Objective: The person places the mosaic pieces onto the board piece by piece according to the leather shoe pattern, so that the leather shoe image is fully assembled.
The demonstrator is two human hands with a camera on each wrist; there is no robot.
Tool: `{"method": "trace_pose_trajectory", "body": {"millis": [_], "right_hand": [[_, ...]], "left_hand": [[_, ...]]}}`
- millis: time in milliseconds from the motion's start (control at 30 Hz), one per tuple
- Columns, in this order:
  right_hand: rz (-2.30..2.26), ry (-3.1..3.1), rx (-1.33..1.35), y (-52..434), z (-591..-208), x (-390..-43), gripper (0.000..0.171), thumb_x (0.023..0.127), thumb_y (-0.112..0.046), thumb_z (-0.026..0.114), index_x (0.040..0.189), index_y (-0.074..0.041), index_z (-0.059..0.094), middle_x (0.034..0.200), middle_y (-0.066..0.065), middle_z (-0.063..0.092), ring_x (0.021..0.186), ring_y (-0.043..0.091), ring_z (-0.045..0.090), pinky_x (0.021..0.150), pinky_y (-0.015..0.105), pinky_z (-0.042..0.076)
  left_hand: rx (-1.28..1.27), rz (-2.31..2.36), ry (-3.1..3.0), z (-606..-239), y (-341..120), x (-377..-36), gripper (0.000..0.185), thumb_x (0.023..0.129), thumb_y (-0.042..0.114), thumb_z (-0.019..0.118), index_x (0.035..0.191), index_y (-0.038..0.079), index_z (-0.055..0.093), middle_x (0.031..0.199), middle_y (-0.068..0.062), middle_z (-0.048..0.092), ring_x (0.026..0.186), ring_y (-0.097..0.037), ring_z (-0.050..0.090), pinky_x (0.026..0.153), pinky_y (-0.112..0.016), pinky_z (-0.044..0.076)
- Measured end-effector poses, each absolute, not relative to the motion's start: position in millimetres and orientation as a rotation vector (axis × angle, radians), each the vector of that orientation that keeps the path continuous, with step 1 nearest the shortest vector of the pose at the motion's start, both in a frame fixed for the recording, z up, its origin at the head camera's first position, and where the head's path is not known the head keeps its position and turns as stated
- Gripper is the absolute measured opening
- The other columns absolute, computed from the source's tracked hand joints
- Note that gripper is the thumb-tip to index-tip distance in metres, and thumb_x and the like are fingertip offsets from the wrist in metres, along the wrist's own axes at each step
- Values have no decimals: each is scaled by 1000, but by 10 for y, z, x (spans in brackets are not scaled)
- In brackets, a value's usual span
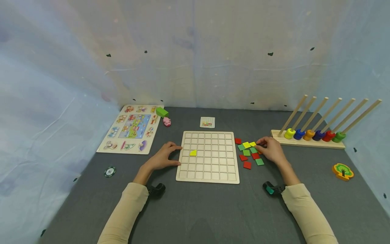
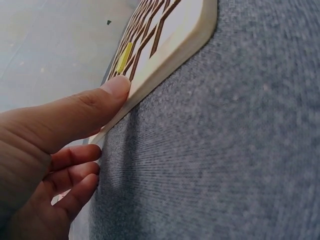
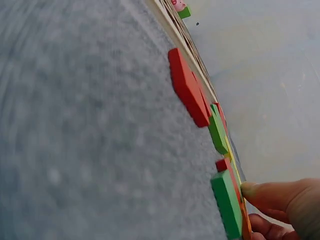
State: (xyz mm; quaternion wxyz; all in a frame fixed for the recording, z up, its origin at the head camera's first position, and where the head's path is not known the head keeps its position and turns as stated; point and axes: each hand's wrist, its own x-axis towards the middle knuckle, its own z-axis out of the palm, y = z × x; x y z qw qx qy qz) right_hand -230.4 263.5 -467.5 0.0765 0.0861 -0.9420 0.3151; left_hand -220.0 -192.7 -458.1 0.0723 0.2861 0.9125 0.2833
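A square wooden grid board (image 1: 207,182) lies on the dark table, with one yellow tile (image 1: 193,153) in a cell left of its centre. My left hand (image 1: 163,157) rests at the board's left edge, thumb and index finger spread apart; in the left wrist view the thumb (image 2: 117,87) touches the rim. To the board's right lies a loose group of red, green, yellow and orange square tiles, among them a red tile (image 1: 247,165) and a green tile (image 3: 227,205). At this group's far right side my right hand (image 1: 271,149) pinches a yellow tile (image 1: 252,144) with thumb and index finger.
Behind the board lies a small pattern card (image 1: 207,122). A picture puzzle board (image 1: 103,145), green block (image 1: 161,112) and pink pig (image 1: 167,121) are back left; a poker chip (image 1: 110,171) lies nearer. At right stand a peg rack (image 1: 310,143) with coloured beads and a tree piece (image 1: 343,171).
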Motion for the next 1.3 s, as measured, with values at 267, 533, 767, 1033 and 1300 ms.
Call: {"method": "trace_pose_trajectory", "body": {"millis": [267,533,767,1033,1300], "right_hand": [[934,-2823,250,2572,-4683,-2344,30,87,-19,67,105,5,64,94,22,59,84,33,55,73,46,42],[1050,-2785,201,2513,-4677,-2382,21,86,-11,67,100,2,60,88,16,61,79,28,57,68,37,43],[1143,-2648,249,2325,-4634,-2428,16,86,-9,67,99,0,68,90,17,62,77,27,58,66,35,44],[1357,-2670,348,1942,-4610,-2420,19,86,-15,68,103,-6,68,93,12,65,79,24,61,66,34,48],[1504,-2648,525,1453,-4624,-2363,19,84,-14,71,100,-4,69,88,8,65,74,19,61,65,29,48]], "left_hand": [[866,847,2749,-4577,-1923,-2190,64,81,30,74,134,5,49,121,-14,42,111,-29,41,94,-48,36],[868,856,2747,-4573,-1925,-2182,64,80,29,74,134,5,49,122,-14,42,113,-29,40,94,-49,35],[823,839,2746,-4584,-1918,-2194,65,80,31,74,135,8,48,122,-12,42,113,-28,40,95,-48,35],[800,836,2744,-4586,-1921,-2201,65,80,31,74,135,8,48,123,-13,42,116,-28,39,98,-48,33],[826,838,2746,-4607,-1922,-2207,65,80,32,74,135,8,49,123,-12,43,115,-28,40,97,-48,34]]}}
